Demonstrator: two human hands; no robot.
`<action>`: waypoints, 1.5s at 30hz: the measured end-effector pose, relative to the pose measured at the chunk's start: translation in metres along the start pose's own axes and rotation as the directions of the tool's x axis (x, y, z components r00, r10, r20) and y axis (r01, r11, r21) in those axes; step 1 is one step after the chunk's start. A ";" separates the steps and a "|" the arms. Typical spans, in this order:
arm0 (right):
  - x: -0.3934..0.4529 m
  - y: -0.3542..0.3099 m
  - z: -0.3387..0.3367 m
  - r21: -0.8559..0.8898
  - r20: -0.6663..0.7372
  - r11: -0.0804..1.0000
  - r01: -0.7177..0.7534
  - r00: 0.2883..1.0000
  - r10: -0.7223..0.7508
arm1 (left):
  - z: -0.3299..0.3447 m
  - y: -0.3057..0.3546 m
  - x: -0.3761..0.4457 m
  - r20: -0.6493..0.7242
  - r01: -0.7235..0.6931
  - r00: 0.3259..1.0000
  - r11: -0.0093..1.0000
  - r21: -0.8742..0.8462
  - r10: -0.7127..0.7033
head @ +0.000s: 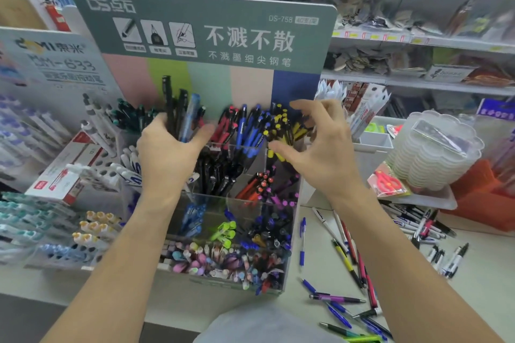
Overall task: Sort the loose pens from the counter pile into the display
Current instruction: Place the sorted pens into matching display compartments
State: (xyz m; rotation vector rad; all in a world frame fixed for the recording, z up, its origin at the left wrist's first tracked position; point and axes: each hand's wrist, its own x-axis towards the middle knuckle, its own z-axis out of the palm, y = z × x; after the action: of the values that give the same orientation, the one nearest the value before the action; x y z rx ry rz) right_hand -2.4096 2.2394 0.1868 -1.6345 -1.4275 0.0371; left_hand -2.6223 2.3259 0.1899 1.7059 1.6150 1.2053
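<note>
- The left hand (167, 147) grips a bundle of pens (181, 108), dark ones plus one translucent blue, over the back-left part of the display (239, 198).
- The bundle's long axis is near upright, tips down, roughly in line with the pens already standing in the compartments.
- The right hand (315, 145) holds nothing; fingers spread and lightly curled, above the yellow pens (281, 125) in the back-right compartment.
- The pile (356, 264) lies flat on the counter (320, 234), to the right of the display and well below the right hand.
- Judgement: the right hand is nearer the pile, and nearer the bundle than the pile. Either pick would suit it, while the left keeps the bundle vertical for insertion.
</note>
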 end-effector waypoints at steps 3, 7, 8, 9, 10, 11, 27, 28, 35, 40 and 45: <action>-0.004 0.004 0.007 -0.021 -0.025 1.000 -0.016 1.000 0.015 | 0.002 0.004 -0.003 0.030 -0.016 0.999 0.999 0.039 0.015; -0.006 0.002 0.010 -0.037 -0.109 0.999 -0.009 0.994 0.005 | 0.006 0.004 -0.003 0.132 -0.058 0.989 0.998 -0.036 0.062; -0.005 0.003 0.010 -0.036 -0.127 0.999 -0.020 0.992 0.015 | 0.006 0.006 -0.002 0.198 -0.048 0.978 0.996 -0.076 0.062; -0.005 0.004 0.010 -0.020 -0.141 0.999 -0.046 0.989 0.042 | 0.006 0.008 -0.003 0.266 -0.019 0.963 0.992 -0.124 0.052; -0.005 0.005 0.010 0.011 -0.147 0.997 -0.080 0.986 0.081 | 0.006 0.009 -0.003 0.305 0.008 0.951 0.986 -0.166 0.043; -0.005 0.006 0.009 0.040 -0.148 0.993 -0.115 0.982 0.120 | 0.005 0.010 -0.004 0.306 0.022 0.951 0.980 -0.196 0.039; -0.057 -0.040 -0.003 0.467 0.464 0.810 -0.354 0.878 0.116 | -0.025 -0.003 -0.106 0.886 0.765 0.387 0.448 -0.463 0.255; -0.057 -0.037 -0.003 0.472 0.494 0.801 -0.369 0.863 0.106 | -0.027 -0.006 -0.109 0.891 0.772 0.374 0.446 -0.453 0.259; -0.046 -0.036 -0.010 0.360 0.677 0.857 -0.370 0.735 0.033 | -0.039 -0.025 -0.113 0.898 0.588 0.402 0.701 -0.403 0.179; -0.042 -0.044 -0.011 0.367 0.731 0.902 -0.227 0.670 -0.129 | -0.051 -0.032 -0.112 0.927 0.518 0.332 0.787 -0.336 0.177; -0.038 -0.049 -0.008 0.444 0.664 0.867 -0.226 0.733 -0.149 | -0.059 -0.043 -0.111 0.933 0.488 0.325 0.819 -0.304 0.153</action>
State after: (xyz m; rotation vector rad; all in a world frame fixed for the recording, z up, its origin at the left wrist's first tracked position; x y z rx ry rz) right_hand -2.4543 2.1994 0.2028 -1.2352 -1.7196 1.0646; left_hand -2.6842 2.2144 0.1533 1.3016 0.5586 0.2619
